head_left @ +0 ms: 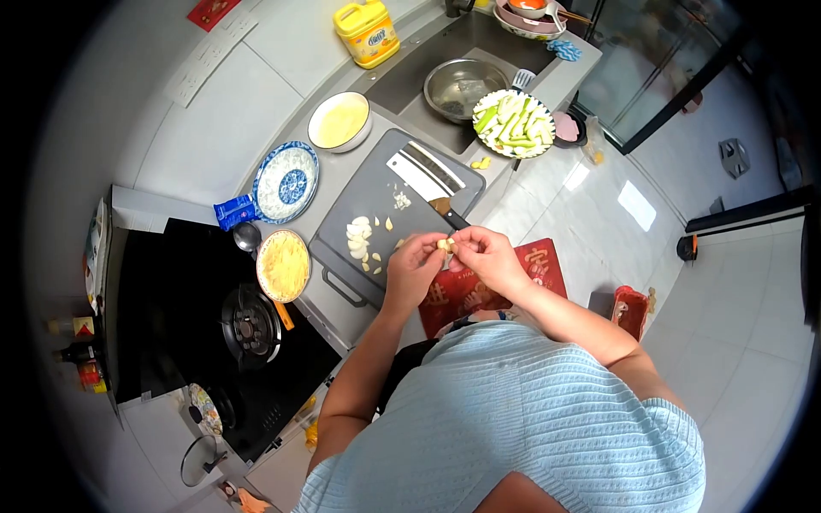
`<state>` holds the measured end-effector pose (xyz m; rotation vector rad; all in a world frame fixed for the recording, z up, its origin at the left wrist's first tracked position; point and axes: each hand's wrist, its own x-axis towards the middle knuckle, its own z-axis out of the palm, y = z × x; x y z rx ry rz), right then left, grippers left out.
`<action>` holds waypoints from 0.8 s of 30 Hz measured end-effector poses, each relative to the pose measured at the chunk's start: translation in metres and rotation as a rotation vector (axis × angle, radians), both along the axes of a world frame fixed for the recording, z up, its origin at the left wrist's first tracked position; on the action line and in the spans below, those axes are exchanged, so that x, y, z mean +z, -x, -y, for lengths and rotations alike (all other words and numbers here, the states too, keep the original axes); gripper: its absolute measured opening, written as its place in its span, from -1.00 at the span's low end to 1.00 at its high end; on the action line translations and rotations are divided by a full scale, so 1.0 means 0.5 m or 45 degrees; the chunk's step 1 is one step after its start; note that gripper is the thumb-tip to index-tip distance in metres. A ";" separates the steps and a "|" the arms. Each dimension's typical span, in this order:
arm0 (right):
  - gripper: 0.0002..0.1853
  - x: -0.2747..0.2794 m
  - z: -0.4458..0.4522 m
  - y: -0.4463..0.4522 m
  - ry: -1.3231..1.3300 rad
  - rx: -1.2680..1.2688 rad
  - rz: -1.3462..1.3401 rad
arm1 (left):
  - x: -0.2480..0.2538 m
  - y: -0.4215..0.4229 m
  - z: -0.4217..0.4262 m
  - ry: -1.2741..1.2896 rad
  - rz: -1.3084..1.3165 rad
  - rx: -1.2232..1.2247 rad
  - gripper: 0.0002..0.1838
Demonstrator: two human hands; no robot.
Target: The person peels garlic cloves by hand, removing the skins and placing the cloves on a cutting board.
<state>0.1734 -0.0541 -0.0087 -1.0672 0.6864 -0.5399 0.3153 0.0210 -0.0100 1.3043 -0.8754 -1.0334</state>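
My left hand and my right hand meet just beyond the near edge of the grey cutting board. The fingertips of both are pinched on a small pale piece that looks like a garlic clove. On the board lie several peeled garlic cloves and a little heap of chopped white bits. A broad-bladed cleaver rests across the board, its dark handle pointing toward my right hand.
Left of the board are a bowl of yellow shreds, a blue-patterned plate and a black hob. A bowl of yellow liquid stands behind. Beyond are a sink with a metal bowl and a plate of green vegetable pieces.
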 end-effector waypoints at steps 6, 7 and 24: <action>-0.85 -0.002 0.002 0.021 -0.053 0.000 0.076 | 0.012 0.008 0.000 -0.129 -0.081 -0.059 -0.79; -0.85 -0.001 0.004 0.025 -0.055 0.029 0.087 | 0.011 0.008 0.002 -0.170 -0.112 -0.066 -0.77; -0.86 -0.001 0.006 0.032 -0.113 -0.072 0.133 | 0.015 0.024 0.021 -0.199 -0.212 -0.131 -0.75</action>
